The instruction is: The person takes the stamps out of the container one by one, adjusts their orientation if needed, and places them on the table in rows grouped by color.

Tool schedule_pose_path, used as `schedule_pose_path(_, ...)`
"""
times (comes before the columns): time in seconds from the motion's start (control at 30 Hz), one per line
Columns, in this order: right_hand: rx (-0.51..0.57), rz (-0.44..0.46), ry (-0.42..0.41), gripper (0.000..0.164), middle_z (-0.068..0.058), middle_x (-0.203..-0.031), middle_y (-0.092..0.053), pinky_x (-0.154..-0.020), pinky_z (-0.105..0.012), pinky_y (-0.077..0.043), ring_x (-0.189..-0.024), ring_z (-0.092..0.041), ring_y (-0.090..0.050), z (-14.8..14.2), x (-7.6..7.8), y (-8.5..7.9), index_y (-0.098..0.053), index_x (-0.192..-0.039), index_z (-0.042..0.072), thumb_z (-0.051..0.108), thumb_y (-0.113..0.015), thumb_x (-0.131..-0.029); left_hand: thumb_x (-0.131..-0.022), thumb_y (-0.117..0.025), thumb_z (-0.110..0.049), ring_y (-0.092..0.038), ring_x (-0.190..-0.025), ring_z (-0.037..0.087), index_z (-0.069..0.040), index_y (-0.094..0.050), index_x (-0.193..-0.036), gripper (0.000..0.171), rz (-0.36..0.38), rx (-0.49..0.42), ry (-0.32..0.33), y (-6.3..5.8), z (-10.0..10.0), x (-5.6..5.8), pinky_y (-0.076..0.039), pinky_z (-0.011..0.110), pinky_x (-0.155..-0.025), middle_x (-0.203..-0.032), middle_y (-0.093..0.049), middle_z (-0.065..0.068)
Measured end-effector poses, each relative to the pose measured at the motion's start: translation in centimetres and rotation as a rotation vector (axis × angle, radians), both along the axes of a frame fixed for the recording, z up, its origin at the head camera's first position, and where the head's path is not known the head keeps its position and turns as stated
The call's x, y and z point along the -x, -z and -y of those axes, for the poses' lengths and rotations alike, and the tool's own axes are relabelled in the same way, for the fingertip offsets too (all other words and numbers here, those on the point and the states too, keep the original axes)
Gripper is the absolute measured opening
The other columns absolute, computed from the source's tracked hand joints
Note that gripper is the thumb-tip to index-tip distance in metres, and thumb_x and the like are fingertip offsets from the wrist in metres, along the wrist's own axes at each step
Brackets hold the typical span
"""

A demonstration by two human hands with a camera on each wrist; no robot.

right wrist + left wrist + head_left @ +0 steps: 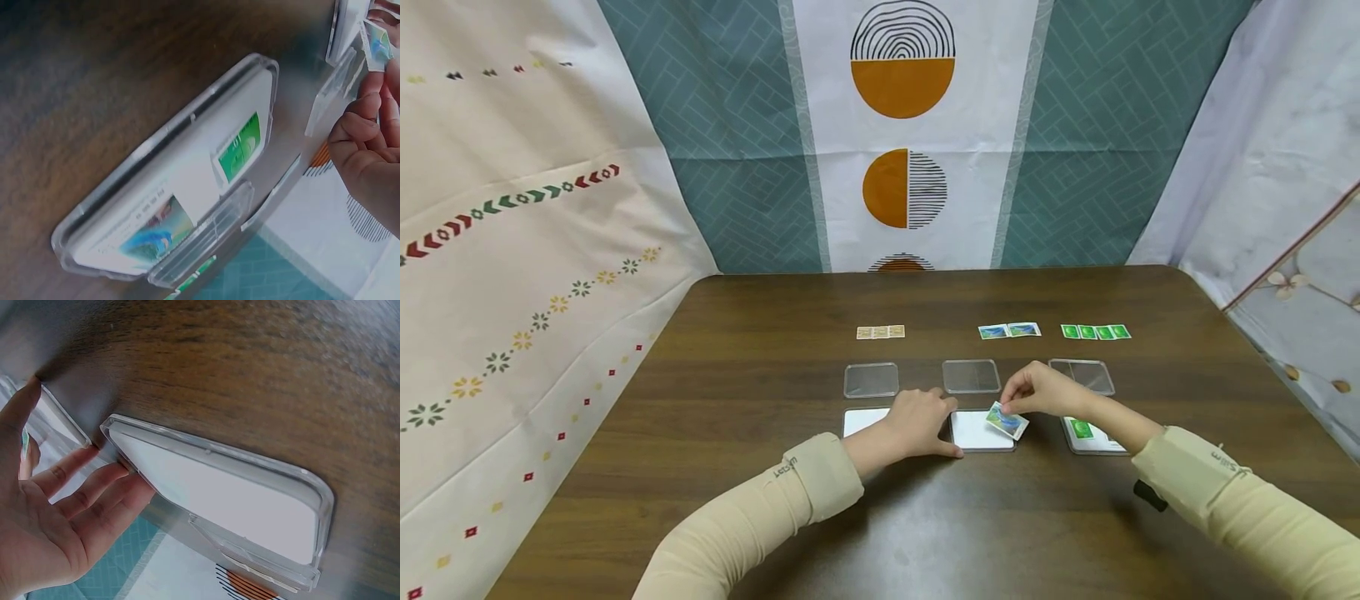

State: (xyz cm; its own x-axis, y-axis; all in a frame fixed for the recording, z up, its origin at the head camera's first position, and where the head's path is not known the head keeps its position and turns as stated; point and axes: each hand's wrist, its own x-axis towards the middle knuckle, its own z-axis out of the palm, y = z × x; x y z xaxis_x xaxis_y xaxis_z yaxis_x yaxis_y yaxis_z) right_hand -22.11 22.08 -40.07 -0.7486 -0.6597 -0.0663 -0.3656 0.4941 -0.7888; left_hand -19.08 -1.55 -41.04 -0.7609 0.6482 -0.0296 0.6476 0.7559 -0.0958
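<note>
Right hand [1037,390]: thumb and fingers pinching a blue stamp [1007,422] by its far edge. Stamp sits above the right end of the white card in the middle case [973,433], between the two hands, turned askew to it. Touching the card or just over it: cannot tell.

Left hand [917,421]: fingers straight, thumb spread, tips at the case's left side. Probably steadying it; light contact should be enough, as pressing on one side might make it skid.

Judgement on the placing: square the stamp to the card before lowering. Best to set the free near edge down first, then ease the pinch off so the paper doesn't lift with the fingertips. A thin piece like this likely bends or flips if dragged. Keep its corners inside the rim, or a lid may catch them.

Useful pattern: right case [1078,446], under the right forearm, carries a green stamp [240,150]. Beyond the right hand, blue pair [1009,331]. Clear lid [971,377] lies just beyond the middle case.
</note>
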Motion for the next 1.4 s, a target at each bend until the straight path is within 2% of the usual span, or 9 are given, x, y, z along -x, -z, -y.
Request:
schedule_pose_path(0.33,-0.032,-0.012,-0.017,0.01,-0.001,-0.066,-0.06,-0.053,-0.019,-0.04,-0.057,0.001,-0.044,-0.5,0.3,-0.5,-0.066,-0.081,-0.003,0.006,-0.068,-0.084,-0.068,-0.068,-0.067,-0.064,-0.072,0.016,-0.019,-0.064,-0.102,0.059,-0.013,-0.003,0.003,0.1,0.0,0.0,-0.044,0.026,-0.052,-0.094,-0.067,-0.001)
schedule_pose_path(0.73,-0.072,-0.017,0.021,0.008,-0.006,-0.071,-0.063,-0.056,-0.019,-0.042,-0.06,0.0,-0.046,-1.1,0.4,-1.7,-0.066,-0.085,-0.005,0.002,-0.064,-0.086,-0.069,-0.068,-0.067,-0.064,-0.072,0.016,-0.019,-0.063,-0.099,0.057,-0.017,-0.002,-0.002,0.0,0.0,0.1,-0.044,0.026,-0.052,-0.093,-0.066,-0.001)
schedule_pose_path(0.97,-0.064,-0.006,0.033,0.008,-0.008,-0.073,-0.066,-0.059,-0.02,-0.045,-0.061,-0.001,-0.049,-1.4,0.8,-1.8,-0.068,-0.086,-0.005,0.003,-0.065,-0.085,-0.068,-0.068,-0.067,-0.064,-0.071,0.016,-0.02,-0.063,-0.101,0.058,-0.003,0.006,-0.006,0.0,0.0,0.0,-0.044,0.026,-0.051,-0.094,-0.066,-0.001)
schedule_pose_path(1.27,-0.1,-0.112,0.021,0.007,-0.003,-0.064,-0.061,-0.052,-0.018,-0.037,-0.056,0.001,-0.042,-1.0,2.0,-1.6,-0.068,-0.079,-0.001,0.006,-0.069,-0.083,-0.069,-0.068,-0.066,-0.065,-0.075,0.017,-0.019,-0.063,-0.1,0.057,-0.003,-0.003,-0.002,0.0,0.1,0.0,-0.046,0.027,-0.055,-0.095,-0.067,-0.001)
schedule_pose_path(1.4,-0.111,-0.152,0.012,0.008,-0.002,-0.064,-0.061,-0.053,-0.019,-0.037,-0.056,0.001,-0.042,-0.8,2.3,-1.6,-0.067,-0.077,0.0,0.007,-0.07,-0.082,-0.069,-0.069,-0.066,-0.065,-0.074,0.016,-0.019,-0.063,-0.099,0.057,-0.004,-0.005,-0.002,0.1,0.1,0.0,-0.044,0.026,-0.053,-0.094,-0.067,-0.001)
